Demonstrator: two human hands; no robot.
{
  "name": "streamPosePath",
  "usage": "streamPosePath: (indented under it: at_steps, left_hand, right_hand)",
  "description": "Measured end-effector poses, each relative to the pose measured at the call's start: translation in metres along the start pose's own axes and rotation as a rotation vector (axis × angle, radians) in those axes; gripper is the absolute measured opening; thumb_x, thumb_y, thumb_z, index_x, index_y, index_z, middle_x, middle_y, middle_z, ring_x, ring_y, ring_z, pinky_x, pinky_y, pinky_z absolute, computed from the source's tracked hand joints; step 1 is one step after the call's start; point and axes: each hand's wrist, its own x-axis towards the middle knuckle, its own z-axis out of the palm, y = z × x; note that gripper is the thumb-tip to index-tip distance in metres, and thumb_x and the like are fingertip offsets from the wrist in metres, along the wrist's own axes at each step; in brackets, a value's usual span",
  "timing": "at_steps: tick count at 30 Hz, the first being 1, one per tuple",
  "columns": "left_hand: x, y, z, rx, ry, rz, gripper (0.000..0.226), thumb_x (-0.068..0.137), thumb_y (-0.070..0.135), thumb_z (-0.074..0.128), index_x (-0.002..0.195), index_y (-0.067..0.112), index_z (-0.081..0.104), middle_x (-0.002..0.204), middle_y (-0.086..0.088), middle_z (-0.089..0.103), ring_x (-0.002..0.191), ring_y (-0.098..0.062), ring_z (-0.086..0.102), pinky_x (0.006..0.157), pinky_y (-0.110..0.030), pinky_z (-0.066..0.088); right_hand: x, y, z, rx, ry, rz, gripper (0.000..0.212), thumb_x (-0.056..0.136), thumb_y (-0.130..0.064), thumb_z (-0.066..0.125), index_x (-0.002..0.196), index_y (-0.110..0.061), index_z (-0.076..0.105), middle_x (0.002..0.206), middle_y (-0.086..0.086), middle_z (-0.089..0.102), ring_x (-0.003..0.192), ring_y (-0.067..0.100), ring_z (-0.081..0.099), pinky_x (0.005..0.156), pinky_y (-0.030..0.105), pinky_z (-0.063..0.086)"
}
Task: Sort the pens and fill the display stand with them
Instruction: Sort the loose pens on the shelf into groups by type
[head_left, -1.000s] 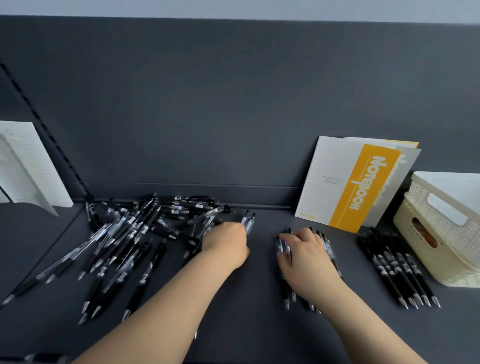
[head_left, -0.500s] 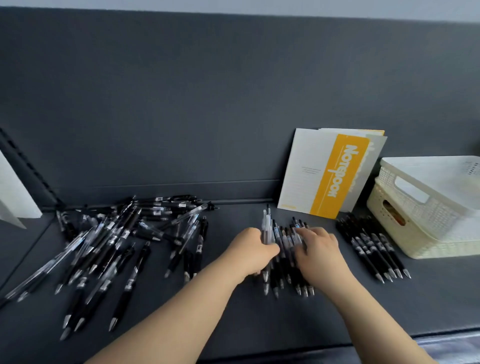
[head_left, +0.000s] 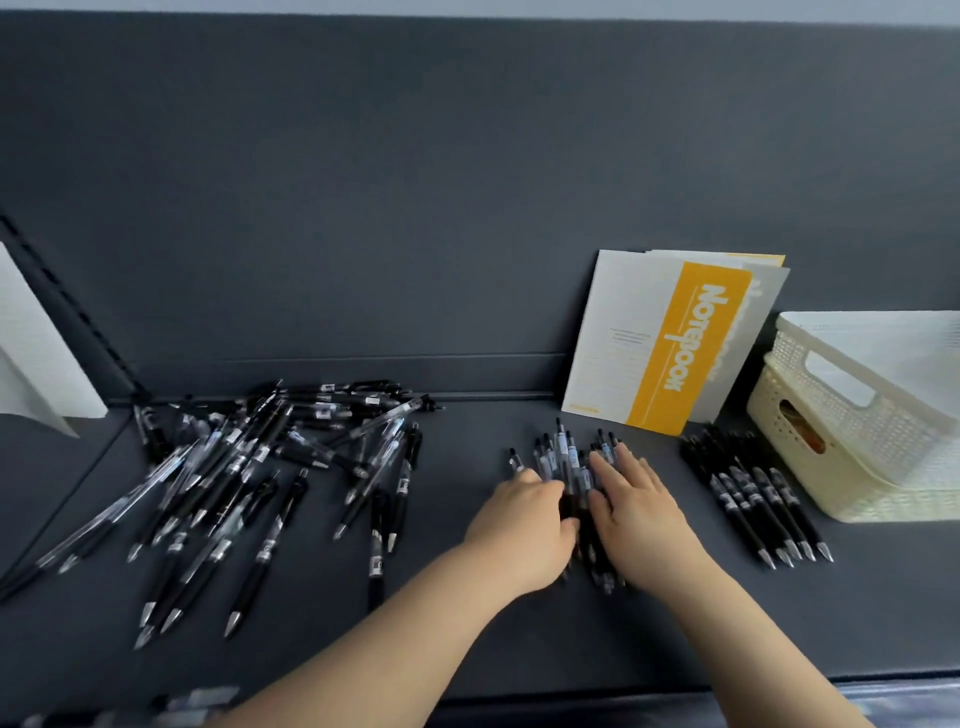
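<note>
Item: bundle of clear-barrelled pens (head_left: 569, 462), lying on the dark grey shelf (head_left: 519, 649) between the two hands, tips toward the person, caps pointing away.

Right hand (head_left: 639, 514): fingers straight and spread, laid flat on the bundle's right side, holding nothing.
Left hand (head_left: 524, 525): pressed against the bundle's left side, fingers lightly bent; whether they closed round any pen could not be told.

Well left of the left hand: unsorted heap of pens (head_left: 249, 467), black and clear barrels mixed, lying crosswise over one another.
Right of the right hand, apart from it: row of black pens (head_left: 753, 493), side by side, tips toward the person.

Beyond the right hand: notebook (head_left: 649, 343), white with a yellow band, leaning on the back panel, further sheets behind it.

Far right: cream lattice basket (head_left: 831, 467), just beside the black row, with a white lattice basket (head_left: 872, 374) stacked on it. Something orange showed through the cream basket's handle slot; contents otherwise hidden.

Far left: white card (head_left: 31, 364), leaning.
</note>
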Motion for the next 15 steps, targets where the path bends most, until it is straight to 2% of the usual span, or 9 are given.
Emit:
streamPosePath:
  at_steps: [2, 4, 6, 8, 11, 15]
  left_hand:
    - [-0.006, -0.006, -0.004, -0.095, 0.041, 0.013, 0.044, 0.098, 0.032, 0.042, 0.140, 0.019, 0.039, 0.141, 0.001, 0.036, 0.126, -0.020, 0.041, 0.100, -0.037, 0.041]
    - [-0.015, -0.019, -0.010, -0.141, 0.111, 0.023, 0.043, 0.097, 0.028, 0.043, 0.140, 0.022, 0.041, 0.140, 0.004, 0.038, 0.124, -0.017, 0.044, 0.100, -0.034, 0.040]
    - [-0.026, -0.041, -0.021, -0.118, 0.200, -0.008, 0.036, 0.096, 0.025, 0.045, 0.132, 0.023, 0.050, 0.131, 0.006, 0.045, 0.115, -0.016, 0.049, 0.097, -0.032, 0.042]
    - [-0.037, -0.067, -0.035, -0.096, 0.299, -0.089, 0.026, 0.094, 0.024, 0.049, 0.119, 0.024, 0.059, 0.120, 0.008, 0.050, 0.108, -0.013, 0.053, 0.092, -0.030, 0.044]
    - [-0.052, -0.102, -0.057, -0.063, 0.426, -0.254, 0.011, 0.091, 0.021, 0.052, 0.099, 0.024, 0.060, 0.106, 0.007, 0.055, 0.096, -0.014, 0.057, 0.081, -0.028, 0.045]
    - [-0.062, -0.131, -0.069, 0.051, 0.394, -0.420, 0.015, 0.091, 0.032, 0.054, 0.104, 0.024, 0.057, 0.107, 0.007, 0.059, 0.094, -0.015, 0.058, 0.069, -0.025, 0.039]
  right_hand:
    - [0.000, -0.007, -0.002, -0.003, 0.051, -0.033, 0.047, 0.100, -0.031, 0.031, 0.146, -0.025, 0.027, 0.158, 0.003, 0.013, 0.146, 0.024, 0.007, 0.117, 0.038, 0.014]
    - [-0.001, -0.019, -0.006, 0.041, 0.117, -0.120, 0.043, 0.099, -0.024, 0.036, 0.141, -0.019, 0.039, 0.153, 0.007, 0.026, 0.143, 0.025, 0.018, 0.115, 0.035, 0.017]
    - [0.000, -0.037, -0.008, 0.104, 0.159, -0.229, 0.036, 0.097, -0.018, 0.042, 0.130, -0.012, 0.053, 0.139, 0.009, 0.047, 0.132, 0.024, 0.038, 0.107, 0.026, 0.025]
    - [0.003, -0.059, -0.005, 0.143, 0.113, -0.300, 0.029, 0.095, -0.015, 0.047, 0.118, -0.009, 0.062, 0.120, 0.009, 0.060, 0.115, 0.024, 0.051, 0.094, 0.021, 0.032]
    - [0.007, -0.097, 0.008, 0.113, 0.002, -0.402, 0.024, 0.092, -0.015, 0.048, 0.108, -0.010, 0.066, 0.105, 0.009, 0.063, 0.103, 0.025, 0.056, 0.088, 0.028, 0.040]
    - [0.015, -0.145, 0.033, 0.140, -0.057, -0.417, 0.026, 0.092, -0.019, 0.046, 0.111, -0.017, 0.064, 0.103, 0.008, 0.057, 0.091, 0.026, 0.060, 0.081, 0.033, 0.049]
